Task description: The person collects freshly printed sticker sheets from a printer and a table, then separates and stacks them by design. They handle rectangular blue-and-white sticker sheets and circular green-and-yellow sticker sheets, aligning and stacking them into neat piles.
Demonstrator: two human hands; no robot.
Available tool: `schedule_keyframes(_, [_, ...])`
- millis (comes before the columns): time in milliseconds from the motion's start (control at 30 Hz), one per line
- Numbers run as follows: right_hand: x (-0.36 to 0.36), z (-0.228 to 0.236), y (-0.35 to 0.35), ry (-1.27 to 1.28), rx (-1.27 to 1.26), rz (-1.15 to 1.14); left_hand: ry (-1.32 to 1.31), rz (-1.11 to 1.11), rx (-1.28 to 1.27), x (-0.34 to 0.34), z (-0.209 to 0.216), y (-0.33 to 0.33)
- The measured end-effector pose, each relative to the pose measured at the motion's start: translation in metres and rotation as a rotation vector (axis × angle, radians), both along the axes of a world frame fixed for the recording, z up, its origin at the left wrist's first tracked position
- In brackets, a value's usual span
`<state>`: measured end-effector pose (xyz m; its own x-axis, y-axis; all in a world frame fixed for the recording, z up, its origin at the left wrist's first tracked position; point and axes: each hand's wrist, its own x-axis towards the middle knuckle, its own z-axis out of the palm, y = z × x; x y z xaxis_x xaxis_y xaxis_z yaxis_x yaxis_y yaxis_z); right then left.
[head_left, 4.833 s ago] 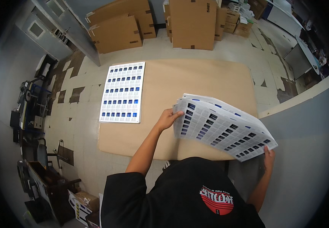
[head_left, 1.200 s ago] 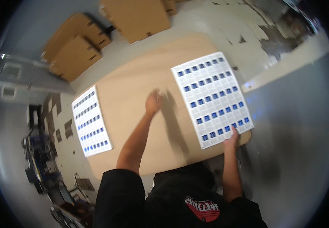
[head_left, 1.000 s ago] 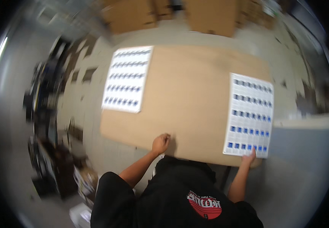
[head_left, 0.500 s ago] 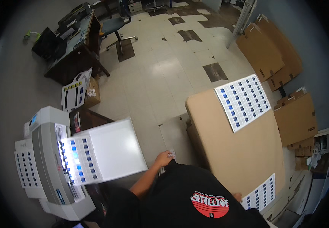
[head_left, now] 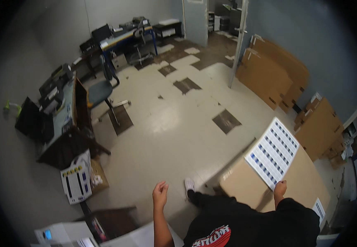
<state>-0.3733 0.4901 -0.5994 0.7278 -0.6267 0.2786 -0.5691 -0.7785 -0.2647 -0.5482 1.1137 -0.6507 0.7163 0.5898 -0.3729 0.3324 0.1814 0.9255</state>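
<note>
Fingers of left hand [head_left: 160,195] half-curled, bare; of right hand [head_left: 281,189], grip unclear, at far sheet [head_left: 274,152], near edge, seemingly positioning; shifting calls for pinching.

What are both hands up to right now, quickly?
Left hand: partly open in the air, nothing visible in it.
Right hand: at the printed sheets' near corner; grip cannot be told.

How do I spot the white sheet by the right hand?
Find the tan rectangular table, lower right. There lies a white rectangular sheet with blue squares. Unlike its partly hidden white neighbour, it has the right hand at one corner.
</note>
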Motion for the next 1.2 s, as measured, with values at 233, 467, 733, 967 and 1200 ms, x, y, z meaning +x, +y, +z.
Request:
schedule_keyframes(233, [0.395,-0.046,0.325,-0.189,0.575,0.328,0.554,-0.195,0.14,0.187,-0.059,0.166])
schedule_keyframes(467, [0.631,-0.032,0.76,0.663,0.893,1.423,0.978,-0.546,0.08,0.336,-0.157,0.305])
schedule_keyframes(733, [0.882,-0.194,0.843,0.67,0.364,1.179,0.883,-0.78,0.233,0.701,-0.213,0.582])
schedule_keyframes(967, [0.94,-0.204,0.676,0.635,0.628,-0.493,0.584,-0.594,0.389,1.275,-0.224,0.803])
schedule_keyframes(1200, [1.282,-0.229,0.717,1.011,0.642,-0.338,0.139,-0.257,0.138,1.72,-0.179,0.835])
